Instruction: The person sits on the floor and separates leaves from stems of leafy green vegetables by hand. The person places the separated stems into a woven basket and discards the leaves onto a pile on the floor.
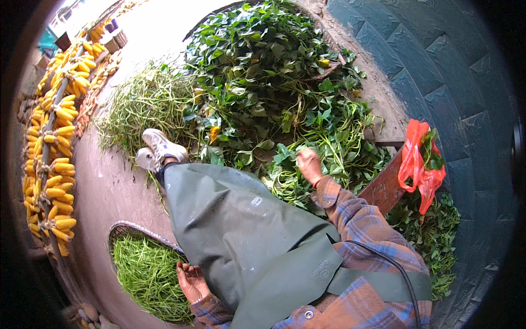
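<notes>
My left hand (pixel 192 283) is palm up with its fingers half curled, beside a woven basket (pixel 141 228) heaped with cut green stalks (pixel 146 275). I see nothing held in it. Across my lap lies a grey-green waterproof apron (pixel 238 222). On its far side my right hand (pixel 310 165) reaches into leafy green vines (pixel 328 152), which look like sweet potato. Its fingers are curled among the leaves and stems, and I cannot tell whether they grip any. A large mound of the same leaves (pixel 254 49) rises beyond.
Pale stripped stems (pixel 152 98) are piled near my white shoes (pixel 162 149). Yellow corn cobs (pixel 57 164) hang along a pole at the left. A red plastic bag (pixel 419 164) hangs at a brown board (pixel 382 185) to the right, before a blue-green tiled wall (pixel 444 82).
</notes>
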A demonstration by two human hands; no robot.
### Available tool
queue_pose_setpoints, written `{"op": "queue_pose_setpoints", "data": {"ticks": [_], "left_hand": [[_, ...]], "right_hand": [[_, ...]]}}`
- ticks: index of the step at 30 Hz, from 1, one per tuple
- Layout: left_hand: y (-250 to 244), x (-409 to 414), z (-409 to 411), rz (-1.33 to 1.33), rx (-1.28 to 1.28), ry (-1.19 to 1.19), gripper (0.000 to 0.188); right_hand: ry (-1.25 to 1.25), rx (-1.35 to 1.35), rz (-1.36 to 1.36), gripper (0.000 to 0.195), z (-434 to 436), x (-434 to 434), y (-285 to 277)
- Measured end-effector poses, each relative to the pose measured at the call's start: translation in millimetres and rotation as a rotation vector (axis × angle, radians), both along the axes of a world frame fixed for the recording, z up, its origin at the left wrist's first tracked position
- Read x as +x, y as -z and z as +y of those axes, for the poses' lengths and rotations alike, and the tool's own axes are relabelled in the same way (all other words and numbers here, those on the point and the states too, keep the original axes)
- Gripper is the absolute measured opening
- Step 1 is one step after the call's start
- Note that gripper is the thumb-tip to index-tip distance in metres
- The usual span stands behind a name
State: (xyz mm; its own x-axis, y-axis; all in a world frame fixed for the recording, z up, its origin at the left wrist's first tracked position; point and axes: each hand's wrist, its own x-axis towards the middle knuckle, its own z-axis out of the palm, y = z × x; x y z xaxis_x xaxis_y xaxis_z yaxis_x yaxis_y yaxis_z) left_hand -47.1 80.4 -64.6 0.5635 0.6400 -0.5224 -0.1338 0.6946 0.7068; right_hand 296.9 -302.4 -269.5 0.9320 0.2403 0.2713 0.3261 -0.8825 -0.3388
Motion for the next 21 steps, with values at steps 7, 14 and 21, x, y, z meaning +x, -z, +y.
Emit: {"op": "queue_pose_setpoints", "data": {"ticks": [7, 14, 21], "left_hand": [[10.6, 8.6, -7.0, -0.043, -0.097, 0.006, 0.024], [9.9, 19.7, -10.2, -0.055, -0.076, 0.039, 0.024], [8.3, 18.5, -11.9, -0.07, -0.103, 0.013, 0.021]], "right_hand": [[0.608, -0.43, 0.416, 0.03, -107.4, -14.6, -30.7], [0.438, 0.138, 0.535, 0.029, -144.2, -24.1, -50.3], [0.19, 1.36, 0.395, 0.008, -53.0, 4.6, -254.3]]}}
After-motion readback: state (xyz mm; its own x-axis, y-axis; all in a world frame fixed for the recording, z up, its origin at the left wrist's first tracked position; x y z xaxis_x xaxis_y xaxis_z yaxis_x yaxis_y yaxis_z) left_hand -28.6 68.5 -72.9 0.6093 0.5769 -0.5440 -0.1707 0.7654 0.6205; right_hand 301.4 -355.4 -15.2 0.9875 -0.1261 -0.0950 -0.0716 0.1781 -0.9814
